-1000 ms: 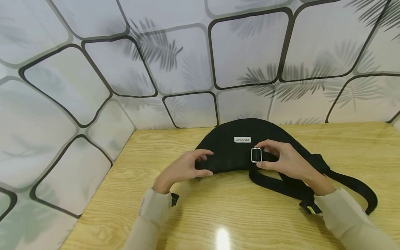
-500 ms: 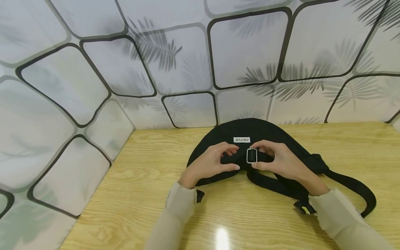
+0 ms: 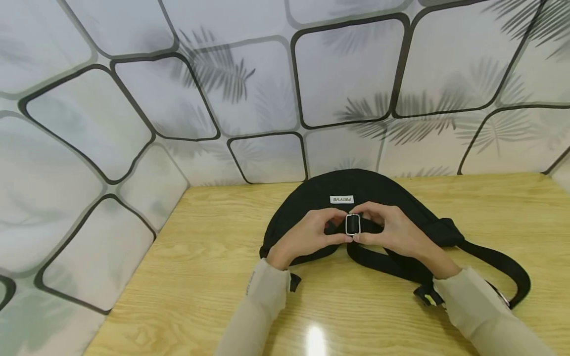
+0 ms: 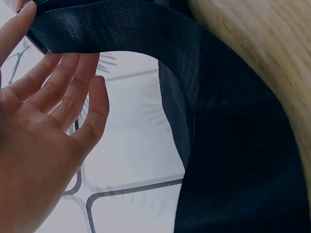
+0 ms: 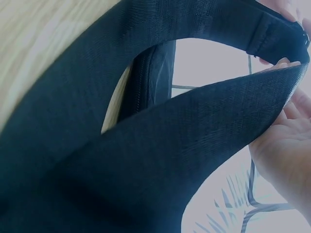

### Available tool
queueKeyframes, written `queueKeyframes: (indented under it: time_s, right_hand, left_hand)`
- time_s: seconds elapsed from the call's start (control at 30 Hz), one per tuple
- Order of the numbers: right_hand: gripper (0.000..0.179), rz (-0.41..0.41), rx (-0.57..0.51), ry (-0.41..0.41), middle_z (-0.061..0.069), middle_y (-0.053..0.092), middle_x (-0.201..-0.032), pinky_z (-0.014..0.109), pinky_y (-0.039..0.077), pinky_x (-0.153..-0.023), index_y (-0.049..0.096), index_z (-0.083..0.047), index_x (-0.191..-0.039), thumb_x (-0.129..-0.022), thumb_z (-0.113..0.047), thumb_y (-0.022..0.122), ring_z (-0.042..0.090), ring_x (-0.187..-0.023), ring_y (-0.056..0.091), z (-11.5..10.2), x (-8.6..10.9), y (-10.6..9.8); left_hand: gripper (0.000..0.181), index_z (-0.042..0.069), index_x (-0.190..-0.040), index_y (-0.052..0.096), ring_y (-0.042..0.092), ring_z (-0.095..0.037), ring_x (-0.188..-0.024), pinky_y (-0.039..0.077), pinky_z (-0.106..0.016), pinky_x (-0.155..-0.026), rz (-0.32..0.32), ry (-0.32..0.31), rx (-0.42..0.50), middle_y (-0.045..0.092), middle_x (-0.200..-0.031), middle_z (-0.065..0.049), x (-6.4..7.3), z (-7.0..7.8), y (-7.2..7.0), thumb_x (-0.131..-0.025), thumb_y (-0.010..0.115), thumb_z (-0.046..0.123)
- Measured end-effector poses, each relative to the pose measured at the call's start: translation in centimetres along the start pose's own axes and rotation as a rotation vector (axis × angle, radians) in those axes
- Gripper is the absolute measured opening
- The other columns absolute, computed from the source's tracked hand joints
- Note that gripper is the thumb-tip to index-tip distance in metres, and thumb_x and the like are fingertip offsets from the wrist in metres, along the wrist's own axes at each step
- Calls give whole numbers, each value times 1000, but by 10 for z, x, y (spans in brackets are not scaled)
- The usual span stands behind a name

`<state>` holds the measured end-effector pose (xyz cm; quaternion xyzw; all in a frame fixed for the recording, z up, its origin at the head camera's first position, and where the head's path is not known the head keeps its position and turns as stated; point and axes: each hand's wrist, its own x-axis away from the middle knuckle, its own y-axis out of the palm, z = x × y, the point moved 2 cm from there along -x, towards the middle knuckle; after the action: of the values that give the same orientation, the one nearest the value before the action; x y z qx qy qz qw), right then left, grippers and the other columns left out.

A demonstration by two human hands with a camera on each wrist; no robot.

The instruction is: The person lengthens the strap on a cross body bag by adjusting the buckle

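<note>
A black crescent-shaped waist bag with a small white label lies on the wooden table. In front of it, a square metal strap slider on black webbing is held up between both hands. My right hand pinches the slider by its top and bottom edges from the right. From the left, my left hand meets it with thumb and fingertips at its near edge. The left wrist view shows the strap arching away from the left fingers. In the right wrist view it forms a loop beside the right hand.
A black plastic clip with a yellow-green mark sits by the right sleeve, and another black clip by the left sleeve. A strap loop spreads over the wooden table at right. Patterned walls close off the back and left.
My left hand has moved right from the bag's left side to the slider and now takes hold of it. The right hand, still pinching the slider, has shifted slightly left.
</note>
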<state>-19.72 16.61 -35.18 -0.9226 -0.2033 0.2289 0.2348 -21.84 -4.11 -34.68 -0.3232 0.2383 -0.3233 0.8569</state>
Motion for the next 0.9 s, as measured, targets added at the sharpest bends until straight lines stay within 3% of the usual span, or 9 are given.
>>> queueKeyframes:
  time_s: [0.13,0.33,0.47,0.57,0.67,0.73,0.9]
  right_hand:
    - [36,-9,-21,11,2,62,-85,27,48,-67,64,1,-121,-88,-3,78,14,-71,60,0,0,-2]
    - [37,-104,-123,78,8,64,-91,29,51,-73,61,5,-126,-93,-6,74,18,-79,63,0,-3,-8]
    - [38,-157,-190,208,10,67,-99,28,51,-78,55,10,-132,-101,-10,64,15,-83,63,4,-1,-17]
    - [33,-161,-194,331,4,68,-93,26,46,-68,58,11,-127,-103,-13,59,10,-69,53,11,1,-23]
    - [24,-139,-211,397,-2,65,-81,28,36,-58,64,9,-114,-101,-11,61,12,-60,41,15,1,-25]
    - [19,-120,-234,402,-4,64,-75,27,40,-61,66,8,-108,-101,-8,61,11,-65,48,16,1,-24]
    - [19,-93,-267,384,-2,67,-81,27,48,-76,64,12,-107,-100,-5,61,12,-81,59,17,0,-19]
  left_hand:
    - [37,1,-128,64,62,-13,-97,49,-21,-85,0,18,-3,68,-108,-7,0,0,0,-95,74,15]
    - [35,3,-127,65,63,-14,-97,49,-23,-85,9,16,22,68,-107,-6,2,3,-4,-96,74,15]
    - [37,3,-129,64,62,-13,-98,49,-26,-86,8,1,26,68,-108,-5,2,4,-5,-96,74,16]
    - [38,1,-129,64,63,-18,-100,50,-30,-89,16,-2,25,68,-110,-8,3,2,-5,-96,74,15]
    - [39,1,-130,63,63,-19,-100,50,-30,-90,21,10,21,69,-109,-8,2,1,-3,-95,74,14]
    - [41,1,-132,62,63,-17,-100,49,-29,-90,21,15,17,69,-110,-8,1,1,-2,-95,75,15]
    - [47,2,-137,60,62,-17,-103,49,-30,-92,27,11,27,68,-114,-7,0,2,-1,-95,75,17]
